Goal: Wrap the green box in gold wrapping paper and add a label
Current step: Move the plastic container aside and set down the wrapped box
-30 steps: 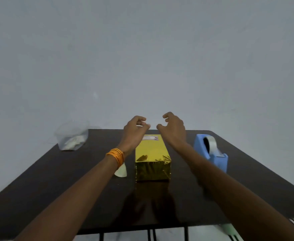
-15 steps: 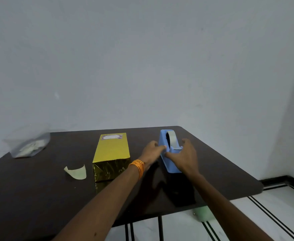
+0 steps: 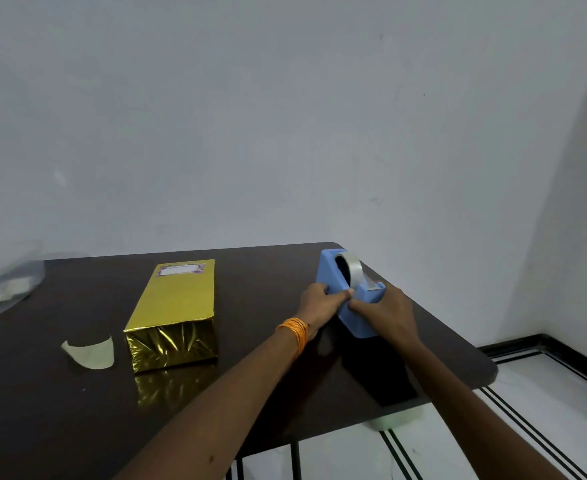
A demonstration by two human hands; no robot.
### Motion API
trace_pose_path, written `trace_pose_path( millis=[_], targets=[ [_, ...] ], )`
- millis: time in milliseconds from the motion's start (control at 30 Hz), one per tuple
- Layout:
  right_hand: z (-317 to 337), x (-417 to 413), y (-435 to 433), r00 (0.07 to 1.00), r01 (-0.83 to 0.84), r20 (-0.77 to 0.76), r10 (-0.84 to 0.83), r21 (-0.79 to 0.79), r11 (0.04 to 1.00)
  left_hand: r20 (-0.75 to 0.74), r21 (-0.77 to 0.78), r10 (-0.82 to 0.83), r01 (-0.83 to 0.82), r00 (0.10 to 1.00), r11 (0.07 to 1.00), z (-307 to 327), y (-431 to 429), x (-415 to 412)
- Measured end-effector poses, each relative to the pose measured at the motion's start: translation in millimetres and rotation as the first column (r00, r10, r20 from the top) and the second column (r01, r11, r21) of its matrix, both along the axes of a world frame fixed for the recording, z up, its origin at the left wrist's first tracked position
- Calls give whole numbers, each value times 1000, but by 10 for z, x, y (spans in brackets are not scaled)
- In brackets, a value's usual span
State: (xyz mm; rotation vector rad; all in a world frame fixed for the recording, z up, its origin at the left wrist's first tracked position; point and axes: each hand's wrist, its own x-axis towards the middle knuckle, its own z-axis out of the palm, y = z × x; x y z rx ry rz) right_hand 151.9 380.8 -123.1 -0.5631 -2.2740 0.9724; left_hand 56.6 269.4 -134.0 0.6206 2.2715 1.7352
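Since leaving box [image 3: 177,299], left hand [image 3: 314,303] + right hand [image 3: 385,311] now grip dispenser [image 3: 330,271], both curled round its body. Box lies apart on worktop [image 3: 268,271], fully gold-wrapped, label [image 3: 180,270] at far end; task prob. done, tidying left.

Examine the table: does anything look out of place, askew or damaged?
Only small things. A curled paper scrap lies loose on the table, left of the gold-wrapped box. The tape dispenser, gripped by the left hand and right hand, sits near the table's right edge. Nothing looks spilled or damaged.
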Motion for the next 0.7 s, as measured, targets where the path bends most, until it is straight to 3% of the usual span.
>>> trace_pose_path(
  millis=[300, 700],
  targets=[
    [26, 198, 548, 997, 79, 4, -79, 22, 997, -34, -22, -67, 66, 997, 998, 40, 638, 170],
    [-52, 220, 659, 996, 81, 30, -79, -67, 994, -22, -49, -101, 100, 995, 994, 24, 619, 196]
  ],
)
